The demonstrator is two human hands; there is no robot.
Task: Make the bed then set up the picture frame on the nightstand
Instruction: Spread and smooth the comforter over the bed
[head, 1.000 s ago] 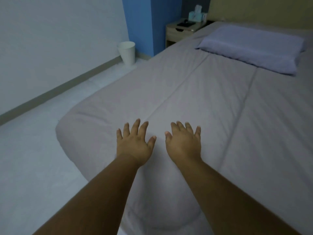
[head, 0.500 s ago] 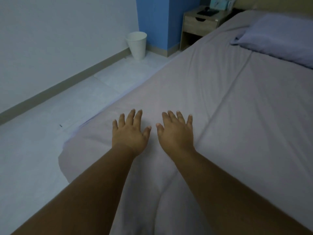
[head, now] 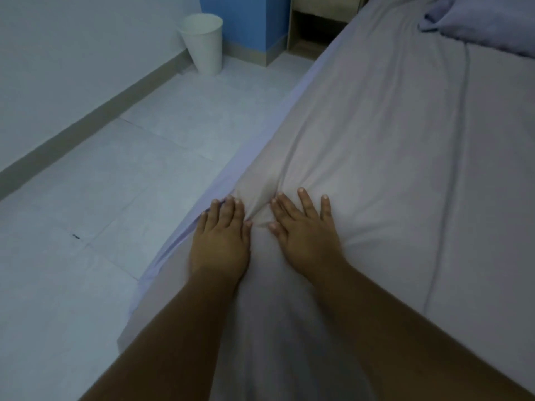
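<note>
Hands lie flat, palms down, on a pale grey blanket covering a bed, close to its left edge. The left hand sits right at that edge with fingers together, gripping nothing; its fingertips reach the line where a lighter lilac sheet shows beneath the blanket. The right hand rests just beside it, fingers spread, also holding nothing. Between the two hands the fabric is bunched into a small ridge, and creases fan away from it toward the far end of the bed. The pressing, flattened pose suggests the person is smoothing the blanket and pushing wrinkles outward, so bed-making looks close to done but not finished.

At the far right lies a lilac pillow, partly cut off by the frame. At the far edge, beyond the bed's left side, stands the lower part of a wooden nightstand; its top is out of view, so the picture frame cannot be seen. A white bin stands on the pale tiled floor near the wall, well apart from the bed.
</note>
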